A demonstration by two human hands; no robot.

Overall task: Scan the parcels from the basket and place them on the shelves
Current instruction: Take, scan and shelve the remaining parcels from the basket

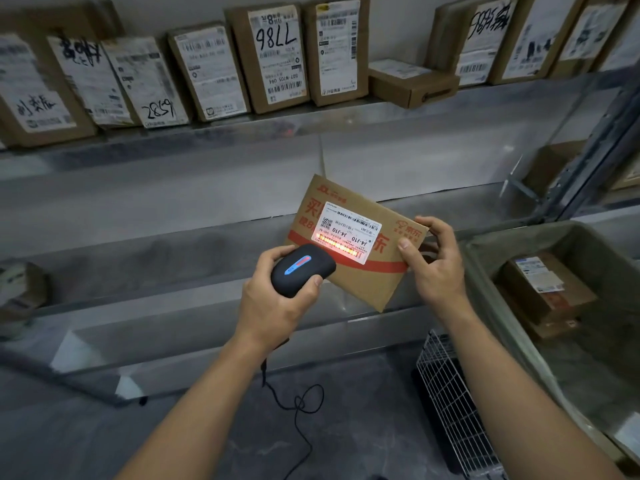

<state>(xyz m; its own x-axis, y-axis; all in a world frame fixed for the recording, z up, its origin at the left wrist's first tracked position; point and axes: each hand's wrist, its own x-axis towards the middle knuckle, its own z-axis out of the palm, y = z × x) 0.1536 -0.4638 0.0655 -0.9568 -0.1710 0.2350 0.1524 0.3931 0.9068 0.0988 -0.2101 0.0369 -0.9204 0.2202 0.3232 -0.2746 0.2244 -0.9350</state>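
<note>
My right hand [434,263] grips the right edge of a flat brown cardboard parcel [360,282] with red print and a white label [346,232], held tilted in front of the middle shelf [173,251]. My left hand [273,303] holds a black handheld scanner [301,270] with a blue and red strip, close to the parcel's lower left. An orange-red scan line glows across the label's bottom barcode. The grey basket [485,271] at the right holds two more brown parcels [545,289].
The top shelf [311,116] carries several upright labelled cardboard boxes. A wire rack [453,403] stands on the floor below the basket. The scanner's black cord [298,410] hangs down in loops. A wrapped parcel [17,292] sits at the far left of the middle shelf.
</note>
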